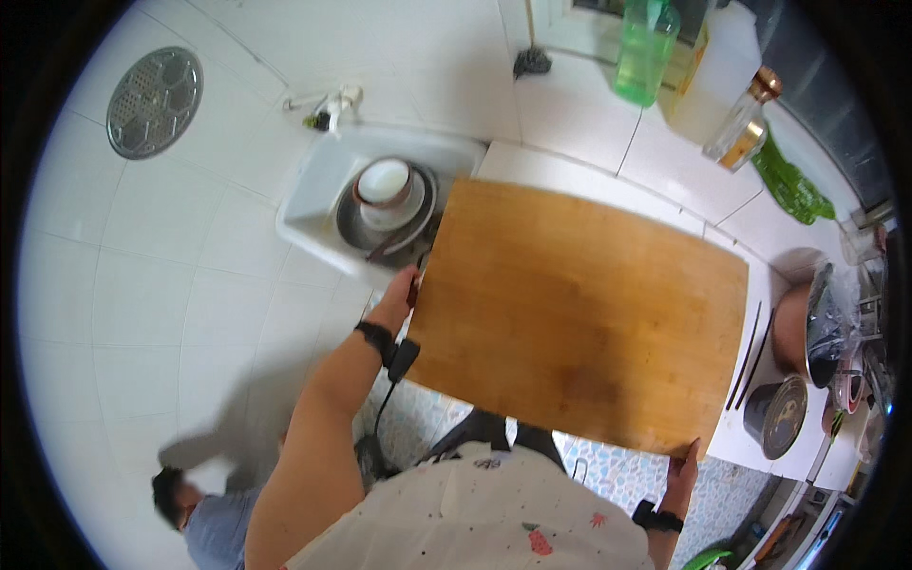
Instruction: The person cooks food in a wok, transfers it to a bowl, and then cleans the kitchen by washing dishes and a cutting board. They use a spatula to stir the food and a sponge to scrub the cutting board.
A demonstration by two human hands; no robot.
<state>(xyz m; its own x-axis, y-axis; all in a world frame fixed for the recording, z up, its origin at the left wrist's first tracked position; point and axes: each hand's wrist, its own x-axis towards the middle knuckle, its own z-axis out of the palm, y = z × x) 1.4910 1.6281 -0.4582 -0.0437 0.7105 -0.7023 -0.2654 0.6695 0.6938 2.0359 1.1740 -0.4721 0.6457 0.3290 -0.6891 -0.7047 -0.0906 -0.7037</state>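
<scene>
A large wooden cutting board point(584, 306) spans the middle of the view, covering much of the white counter. My left hand point(403, 291) grips its left edge, beside the sink; the fingers are partly hidden at the board's side. On the near right corner my right hand point(685, 467) holds on, thumb on top and the other fingers mostly out of sight below. The board's near edge juts past the counter above the tiled floor. Just left of the board, a white sink point(299, 206) holds stacked bowls point(385, 182) in a metal basin point(343, 221).
Two dark chopsticks point(744, 356) lie right of the board, near a brown pot point(791, 324) and a dark lidded container point(780, 417). Bottles, including a green one point(645, 60), line the window ledge. A faucet point(342, 107) overhangs the sink. Another person point(221, 524) is at lower left.
</scene>
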